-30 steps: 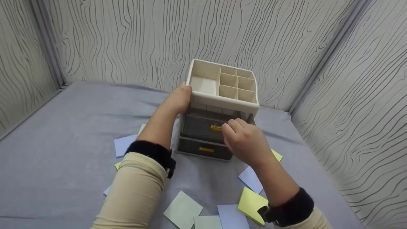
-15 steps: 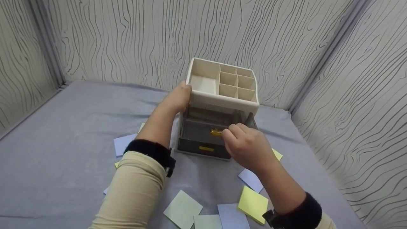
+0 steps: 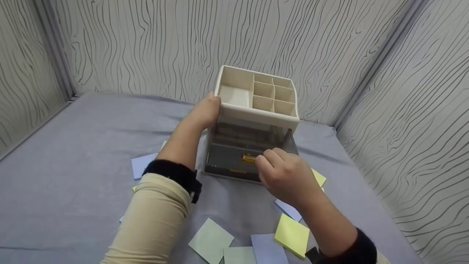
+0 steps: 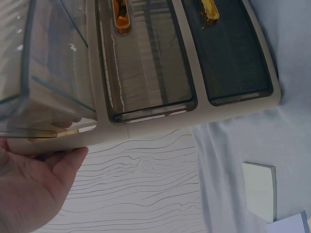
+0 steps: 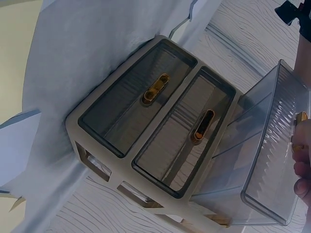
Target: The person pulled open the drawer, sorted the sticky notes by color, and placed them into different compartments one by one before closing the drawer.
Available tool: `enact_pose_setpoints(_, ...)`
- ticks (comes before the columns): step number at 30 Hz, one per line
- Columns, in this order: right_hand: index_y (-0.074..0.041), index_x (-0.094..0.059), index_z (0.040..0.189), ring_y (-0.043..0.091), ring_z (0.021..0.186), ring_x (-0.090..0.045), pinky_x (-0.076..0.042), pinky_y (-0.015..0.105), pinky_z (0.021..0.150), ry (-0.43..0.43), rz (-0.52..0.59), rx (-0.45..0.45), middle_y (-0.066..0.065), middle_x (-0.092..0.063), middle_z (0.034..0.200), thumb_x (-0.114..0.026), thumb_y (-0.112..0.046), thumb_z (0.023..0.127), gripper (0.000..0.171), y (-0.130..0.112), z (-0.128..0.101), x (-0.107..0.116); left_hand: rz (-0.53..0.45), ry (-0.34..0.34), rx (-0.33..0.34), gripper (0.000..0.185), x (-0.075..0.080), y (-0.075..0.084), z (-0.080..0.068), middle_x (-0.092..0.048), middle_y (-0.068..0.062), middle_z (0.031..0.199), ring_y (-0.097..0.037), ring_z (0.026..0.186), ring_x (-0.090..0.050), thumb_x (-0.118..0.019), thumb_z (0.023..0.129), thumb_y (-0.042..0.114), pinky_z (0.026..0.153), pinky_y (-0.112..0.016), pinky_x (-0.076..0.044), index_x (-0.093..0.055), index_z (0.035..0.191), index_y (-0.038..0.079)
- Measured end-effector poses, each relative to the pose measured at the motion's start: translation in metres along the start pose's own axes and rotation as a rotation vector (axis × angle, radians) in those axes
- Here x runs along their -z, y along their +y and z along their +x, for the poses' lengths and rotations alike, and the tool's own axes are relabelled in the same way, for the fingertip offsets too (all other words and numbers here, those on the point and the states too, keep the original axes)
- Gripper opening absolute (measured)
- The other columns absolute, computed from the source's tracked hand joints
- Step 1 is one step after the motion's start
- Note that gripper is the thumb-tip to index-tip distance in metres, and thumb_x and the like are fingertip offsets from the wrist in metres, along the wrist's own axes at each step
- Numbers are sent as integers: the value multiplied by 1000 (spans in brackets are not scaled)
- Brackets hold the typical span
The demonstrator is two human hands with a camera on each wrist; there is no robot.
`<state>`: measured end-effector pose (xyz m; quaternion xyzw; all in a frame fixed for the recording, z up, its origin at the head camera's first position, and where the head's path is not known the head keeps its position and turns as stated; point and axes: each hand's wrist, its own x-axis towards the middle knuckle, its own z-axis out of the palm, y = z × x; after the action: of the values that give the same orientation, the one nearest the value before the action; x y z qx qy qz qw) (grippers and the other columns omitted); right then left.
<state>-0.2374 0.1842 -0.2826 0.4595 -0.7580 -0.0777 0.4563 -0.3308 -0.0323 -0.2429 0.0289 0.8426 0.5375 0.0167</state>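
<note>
A cream desktop drawer organizer (image 3: 258, 114) with a divided top stands on the cloth. My left hand (image 3: 206, 112) grips its left side near the top; in the left wrist view the fingers of that hand (image 4: 39, 182) bend around the side edge. With curled fingers my right hand (image 3: 285, 174) pinches the gold handle (image 3: 248, 158) of the clear top drawer (image 5: 265, 141), which is pulled well out of the frame. Below it, the middle drawer (image 5: 170, 145) and the bottom drawer (image 5: 114, 116), both smoky with gold handles, are pushed in.
Sticky-note pads lie on the grey cloth (image 3: 91, 157): a yellow pad (image 3: 292, 234), a blue pad (image 3: 269, 249) and a pale green pad (image 3: 211, 240) in front, others at both sides. A wood-grain patterned wall (image 3: 146, 47) rises behind the organizer.
My right hand has moved toward me and down, drawing the top drawer further out, so it now overlaps more of the lower drawers. The left hand has kept its place.
</note>
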Motion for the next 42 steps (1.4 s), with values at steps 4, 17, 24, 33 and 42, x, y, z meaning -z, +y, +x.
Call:
enact_pose_setpoints(4, -9, -43, 62, 11, 49, -35, -30, 23, 36, 23, 9, 4, 1, -41, 59, -43, -2, 79, 19, -2, 0, 3, 10, -3, -4, 49, 0, 0, 1, -34, -12, 142, -29, 129, -33, -17, 97, 32, 104, -50, -25, -26, 139, 10)
enact_pose_setpoints(17, -9, -43, 62, 11, 48, -33, -26, 23, 36, 7, 10, 4, 0, -41, 59, -40, -2, 81, 20, -7, -1, 9, 10, 9, 3, 48, -1, 0, 2, -36, -12, 141, -28, 129, -35, -18, 96, 32, 104, -50, -26, -29, 137, 10)
enact_pose_setpoints(24, -9, -42, 61, 11, 47, -32, -23, 23, 36, 11, 2, -3, 0, -40, 58, -38, -3, 81, 21, -10, -4, 8, 21, 15, -21, 47, -1, -1, 3, -38, -13, 140, -28, 127, -36, -18, 96, 31, 104, -49, -25, -31, 135, 8)
enact_pose_setpoints(33, -10, -40, 61, 9, 48, -28, -17, 20, 39, 24, 10, -2, -1, -40, 58, -35, -1, 82, 24, -13, -6, 6, 21, 1, 31, 48, -1, 0, 0, -35, -11, 142, -31, 129, -33, -17, 94, 34, 102, -55, -24, -28, 137, 14)
enact_pose_setpoints(42, -9, -41, 60, 12, 47, -32, -22, 22, 38, 69, 3, 30, 1, -40, 58, -37, 0, 82, 24, -14, -1, 13, 15, 22, 32, 49, -2, -1, 0, -35, -11, 142, -31, 129, -33, -17, 94, 35, 102, -55, -25, -28, 138, 15)
